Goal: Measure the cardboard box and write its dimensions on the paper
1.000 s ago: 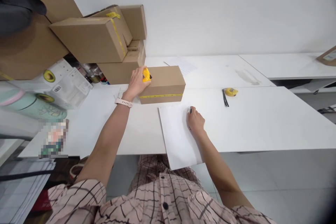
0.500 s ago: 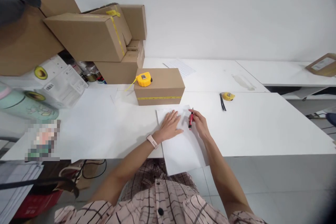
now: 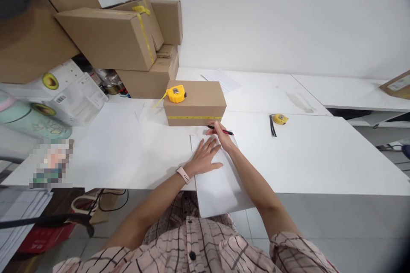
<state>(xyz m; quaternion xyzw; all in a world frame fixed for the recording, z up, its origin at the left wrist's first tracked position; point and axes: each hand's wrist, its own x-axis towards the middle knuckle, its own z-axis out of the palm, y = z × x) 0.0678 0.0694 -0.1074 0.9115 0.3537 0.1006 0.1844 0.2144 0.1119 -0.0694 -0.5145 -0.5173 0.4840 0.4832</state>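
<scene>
My left hand (image 3: 206, 157) lies flat on a sheet of white paper (image 3: 218, 192), its fingers spread. The paper hangs a little over the table's front edge. My right hand (image 3: 222, 135) is closed around a red and black pen (image 3: 229, 132), close to the paper's upper edge and just beyond my left fingertips. Whether the pen's tip touches anything I cannot make out. Right behind my hands stands a closed cardboard box (image 3: 196, 94) with a strip of yellow measuring tape along its front. On top of it rests a yellow tape measure (image 3: 176, 93).
A second tape measure (image 3: 280, 119) with a black strap lies on the table (image 3: 314, 153) to the right. More white paper (image 3: 112, 149) covers the left part. Stacked cardboard boxes (image 3: 105, 38) and a mint-green bottle (image 3: 35, 121) stand at the left.
My right hand has moved left and away from me with the pen, which has turned from nearly upright to lying slantwise. My left hand stays flat on the paper.
</scene>
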